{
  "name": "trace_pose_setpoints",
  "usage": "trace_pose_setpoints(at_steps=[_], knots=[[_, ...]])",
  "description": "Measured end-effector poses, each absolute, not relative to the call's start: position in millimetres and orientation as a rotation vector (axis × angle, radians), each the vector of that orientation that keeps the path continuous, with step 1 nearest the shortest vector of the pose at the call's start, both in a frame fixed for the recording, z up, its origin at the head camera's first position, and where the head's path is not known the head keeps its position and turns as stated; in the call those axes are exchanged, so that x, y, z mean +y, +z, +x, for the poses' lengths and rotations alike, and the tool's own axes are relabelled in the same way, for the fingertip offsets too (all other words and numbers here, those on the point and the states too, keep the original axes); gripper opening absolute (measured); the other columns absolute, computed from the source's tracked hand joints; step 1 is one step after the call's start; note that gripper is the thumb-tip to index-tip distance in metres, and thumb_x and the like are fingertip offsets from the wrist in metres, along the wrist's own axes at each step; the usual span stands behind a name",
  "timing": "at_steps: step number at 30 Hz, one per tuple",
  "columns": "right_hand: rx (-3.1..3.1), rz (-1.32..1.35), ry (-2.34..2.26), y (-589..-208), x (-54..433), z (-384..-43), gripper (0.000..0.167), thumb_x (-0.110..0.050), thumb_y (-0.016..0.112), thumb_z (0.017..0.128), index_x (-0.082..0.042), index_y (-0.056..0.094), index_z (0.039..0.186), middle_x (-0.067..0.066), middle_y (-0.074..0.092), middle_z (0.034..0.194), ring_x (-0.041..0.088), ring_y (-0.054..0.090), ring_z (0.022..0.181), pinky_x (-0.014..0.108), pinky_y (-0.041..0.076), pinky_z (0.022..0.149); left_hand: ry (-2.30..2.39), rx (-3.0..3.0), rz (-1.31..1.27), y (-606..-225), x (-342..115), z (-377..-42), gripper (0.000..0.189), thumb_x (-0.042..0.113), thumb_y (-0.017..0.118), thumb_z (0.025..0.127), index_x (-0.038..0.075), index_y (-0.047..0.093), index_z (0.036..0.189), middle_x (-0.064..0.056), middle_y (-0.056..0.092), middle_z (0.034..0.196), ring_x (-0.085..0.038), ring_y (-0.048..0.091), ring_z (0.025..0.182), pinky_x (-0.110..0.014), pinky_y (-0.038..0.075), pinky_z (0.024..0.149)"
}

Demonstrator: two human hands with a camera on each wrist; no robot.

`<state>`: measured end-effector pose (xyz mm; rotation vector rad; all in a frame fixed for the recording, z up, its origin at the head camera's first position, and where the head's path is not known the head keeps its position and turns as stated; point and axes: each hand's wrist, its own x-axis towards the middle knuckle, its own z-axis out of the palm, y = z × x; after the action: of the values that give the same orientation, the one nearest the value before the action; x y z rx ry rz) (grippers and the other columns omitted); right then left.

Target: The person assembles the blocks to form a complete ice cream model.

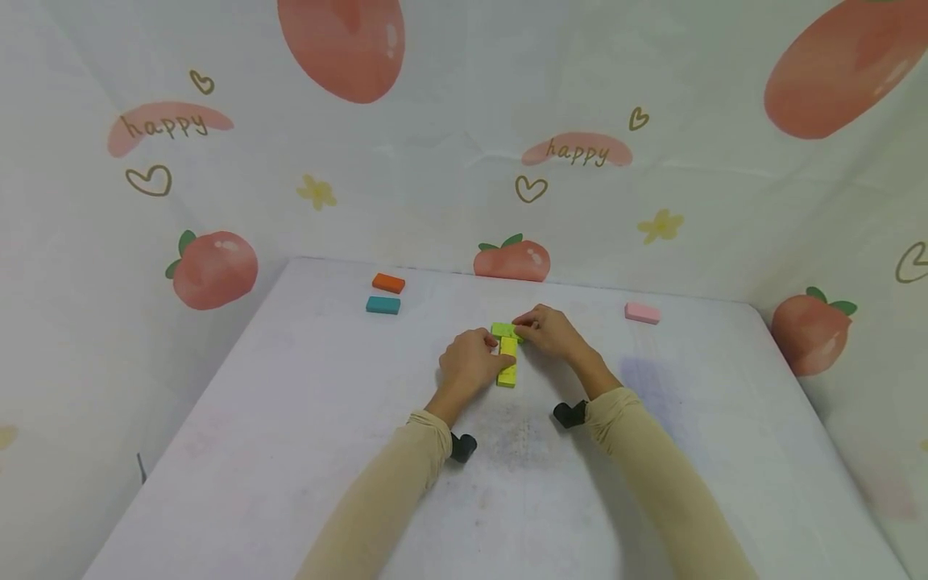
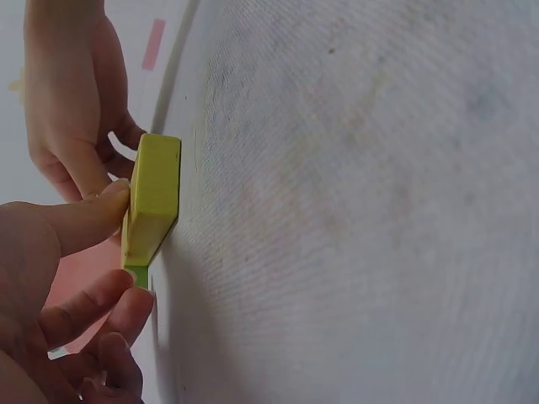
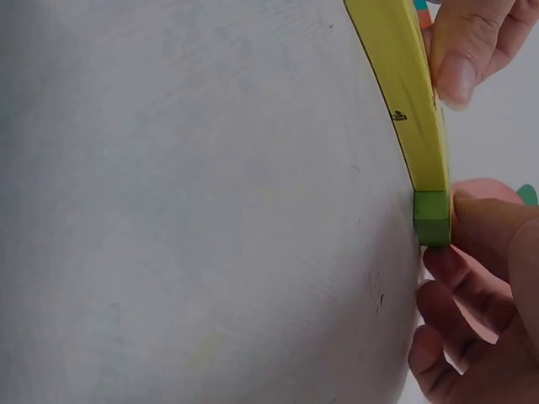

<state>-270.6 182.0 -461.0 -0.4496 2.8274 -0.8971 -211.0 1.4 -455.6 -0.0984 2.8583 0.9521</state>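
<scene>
A yellow block point(image 1: 507, 377) lies lengthwise on the table, its far end against a light green block point(image 1: 502, 329) lying crosswise. My left hand point(image 1: 467, 362) rests its thumb on top of the yellow block; in the left wrist view its other fingers point(image 2: 126, 307) hang loosely bent near the green block's end. My right hand point(image 1: 553, 332) pinches the right end of the green block, thumb on top and a fingertip at its end. In the right wrist view the yellow block point(image 3: 413, 109) meets the green block point(image 3: 433, 220) flush.
An orange block point(image 1: 388, 283) and a teal block point(image 1: 383, 305) lie at the back left of the white table point(image 1: 290, 451). A pink block point(image 1: 642, 313) is at the back right. A patterned cloth point(image 1: 435, 161) hangs behind and on both sides.
</scene>
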Motion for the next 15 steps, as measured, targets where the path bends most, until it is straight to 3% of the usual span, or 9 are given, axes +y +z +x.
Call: trace_pose_setpoints(at_steps=[5,9,15], knots=[[2.834,-0.464,-0.857,-459,183,-269,0.038,-0.028,0.061,0.102,-0.003,0.068,0.130,0.017,0.064,0.115,0.027,0.059,0.100,0.042,0.050,0.088,0.959,2.880,-0.101,-455,-1,-211,0.044,0.053,0.080,0.082,0.018,0.073,0.106,0.004,0.069,0.094,-0.015,0.062,0.086,-0.035,0.047,0.073],[2.921,-0.423,-0.745,-456,185,-266,0.044,-0.035,0.059,0.103,-0.006,0.065,0.135,0.019,0.059,0.123,0.035,0.056,0.112,0.049,0.049,0.096,0.947,2.938,-0.074,-452,-6,-213,0.044,0.054,0.079,0.083,0.017,0.072,0.107,0.001,0.067,0.096,-0.019,0.061,0.092,-0.039,0.049,0.075],[3.077,-0.335,-0.452,-451,190,-261,0.057,-0.048,0.055,0.103,-0.010,0.056,0.145,0.021,0.050,0.143,0.046,0.048,0.129,0.059,0.042,0.109,0.823,3.065,0.010,-449,-15,-219,0.051,0.056,0.074,0.087,0.016,0.068,0.118,-0.007,0.063,0.117,-0.028,0.055,0.112,-0.045,0.053,0.086]])
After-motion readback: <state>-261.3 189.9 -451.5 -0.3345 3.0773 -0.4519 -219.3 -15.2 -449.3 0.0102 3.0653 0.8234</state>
